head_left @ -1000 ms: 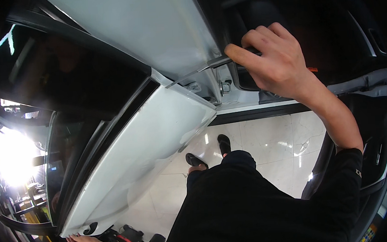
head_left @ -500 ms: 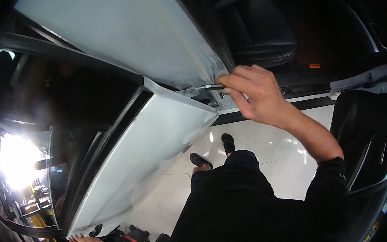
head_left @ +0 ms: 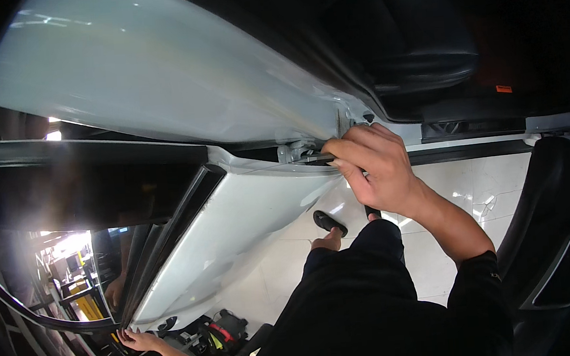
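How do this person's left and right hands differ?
The right hand curls around a slim tool; no tool shows in the left hand. The right hand is near the end of the white door closest to the car body, the left hand at its far end. Both hands are bare.

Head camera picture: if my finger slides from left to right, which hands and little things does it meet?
Left hand → red-and-black thing on the floor → thin tool → right hand holding that tool → little orange label.
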A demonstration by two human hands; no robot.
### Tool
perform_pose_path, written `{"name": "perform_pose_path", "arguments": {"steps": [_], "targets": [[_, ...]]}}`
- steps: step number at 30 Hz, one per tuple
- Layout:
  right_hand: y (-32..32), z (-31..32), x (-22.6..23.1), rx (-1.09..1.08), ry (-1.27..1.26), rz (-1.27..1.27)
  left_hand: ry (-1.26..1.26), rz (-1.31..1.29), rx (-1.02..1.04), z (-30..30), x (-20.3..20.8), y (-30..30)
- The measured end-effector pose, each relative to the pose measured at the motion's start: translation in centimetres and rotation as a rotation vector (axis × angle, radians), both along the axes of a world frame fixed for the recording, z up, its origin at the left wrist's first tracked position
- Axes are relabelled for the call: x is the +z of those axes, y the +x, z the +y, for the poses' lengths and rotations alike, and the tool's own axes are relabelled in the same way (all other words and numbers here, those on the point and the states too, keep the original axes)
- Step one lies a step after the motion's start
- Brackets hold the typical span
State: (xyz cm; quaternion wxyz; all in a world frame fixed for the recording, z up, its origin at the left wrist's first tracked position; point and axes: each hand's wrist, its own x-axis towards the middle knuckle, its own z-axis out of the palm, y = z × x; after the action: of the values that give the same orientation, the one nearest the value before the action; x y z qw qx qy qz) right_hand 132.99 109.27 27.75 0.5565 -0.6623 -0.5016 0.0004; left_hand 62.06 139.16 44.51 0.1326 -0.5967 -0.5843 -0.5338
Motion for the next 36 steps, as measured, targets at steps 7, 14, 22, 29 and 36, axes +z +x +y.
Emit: {"name": "perform_pose_path", "arguments": {"steps": [7,14,22,29,36], "targets": [[-0.6,0.3,-0.5,-0.033,0.013,0.023,0.014,0.11,-0.003,0.3,1.0,2.4],[-0.6,-0.4,-1.3,-0.05,-0.028,-0.006,0.047,0.004,-0.034,0.5,0.6,0.6],[0.0,-0.8,-1.0,-0.039,-0.063,-0.066,0.03,-0.003,-0.002,0.3,-0.1,1.2],[-0.2,-1.0,-1.6,-0.057,-0.032,-0.118,0.069,0.035,-0.012,0.7,0.2,1.8],[-2.2,-2.2,-2.8,-0.17,0.138,0.123,0.331,0.031,0.001,0.4,1.6,0.9]]}}
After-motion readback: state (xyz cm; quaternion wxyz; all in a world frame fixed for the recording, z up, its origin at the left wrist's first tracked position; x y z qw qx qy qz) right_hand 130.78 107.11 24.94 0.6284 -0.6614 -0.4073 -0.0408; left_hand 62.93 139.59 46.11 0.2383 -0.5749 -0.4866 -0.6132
